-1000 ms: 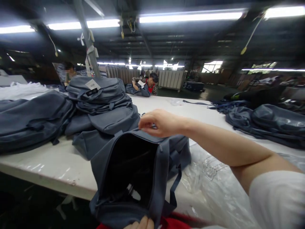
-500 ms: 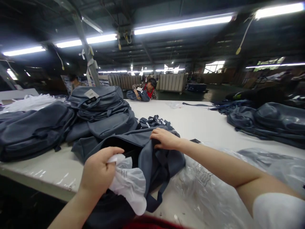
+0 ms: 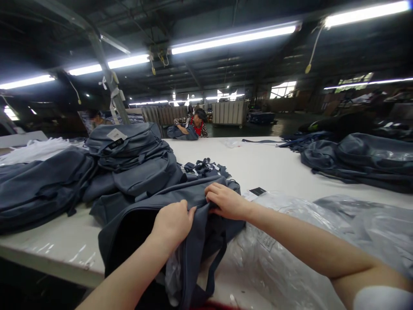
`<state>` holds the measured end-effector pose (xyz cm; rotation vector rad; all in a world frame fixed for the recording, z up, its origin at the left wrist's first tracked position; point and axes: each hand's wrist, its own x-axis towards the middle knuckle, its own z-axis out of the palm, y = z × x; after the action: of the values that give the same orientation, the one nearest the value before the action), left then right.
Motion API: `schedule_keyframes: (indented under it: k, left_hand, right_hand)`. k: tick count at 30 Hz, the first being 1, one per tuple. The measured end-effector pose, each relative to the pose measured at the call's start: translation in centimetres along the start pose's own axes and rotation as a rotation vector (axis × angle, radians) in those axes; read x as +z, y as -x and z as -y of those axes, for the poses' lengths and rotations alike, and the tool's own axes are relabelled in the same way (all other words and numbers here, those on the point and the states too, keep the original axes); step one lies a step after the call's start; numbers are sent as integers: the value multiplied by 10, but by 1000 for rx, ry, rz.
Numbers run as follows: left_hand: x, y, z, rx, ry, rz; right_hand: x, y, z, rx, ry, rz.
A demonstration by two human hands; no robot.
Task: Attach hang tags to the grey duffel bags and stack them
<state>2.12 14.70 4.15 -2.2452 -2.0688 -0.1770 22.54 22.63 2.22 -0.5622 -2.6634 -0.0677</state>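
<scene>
A grey-blue backpack [image 3: 135, 224] lies open at the near edge of the white table [image 3: 267, 168], its dark mouth facing me. My left hand [image 3: 172, 221] is closed on the rim of the opening, with crumpled white plastic [image 3: 172, 269] showing just under my wrist. My right hand [image 3: 226, 200] grips the same rim a little further right, fingers curled over the fabric. The two hands nearly touch.
A stack of grey backpacks [image 3: 129, 150] stands at the left behind the open one, more lie at the right [image 3: 358, 159]. Clear plastic bags [image 3: 290, 249] cover the near right of the table. Loose straps [image 3: 203, 168] lie mid-table. A person [image 3: 196, 122] sits at the far end.
My left hand has moved from holding the white plastic in front of the bag to gripping the bag's rim beside my right hand. The plastic now sits lower, at the opening.
</scene>
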Motion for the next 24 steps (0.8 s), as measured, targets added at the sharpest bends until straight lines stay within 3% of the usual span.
schedule_keyframes:
  k: [5, 9, 11, 14, 17, 20, 22, 24]
  left_hand:
    - [-2, -4, 5, 39, 239, 110]
    - [-3, -13, 11, 55, 364, 108]
    - [-12, -13, 13, 70, 389, 101]
    - [-40, -6, 24, 97, 374, 141]
    - [-75, 5, 65, 62, 331, 264]
    - [-94, 27, 135, -25, 331, 374]
    - [-88, 50, 185, -111, 355, 408]
    - [-65, 78, 223, -217, 363, 435]
  right_hand:
    - [3, 10, 3, -40, 36, -76]
    - [10, 14, 6, -51, 59, -135]
    - [11, 14, 7, -56, 88, -151]
    - [4, 15, 5, -58, 146, -163]
    - [-7, 19, -4, -40, 158, -195]
    - [-13, 21, -19, -15, 144, -246]
    - [-12, 18, -29, -14, 139, -269]
    - [-8, 14, -35, -35, 140, -277]
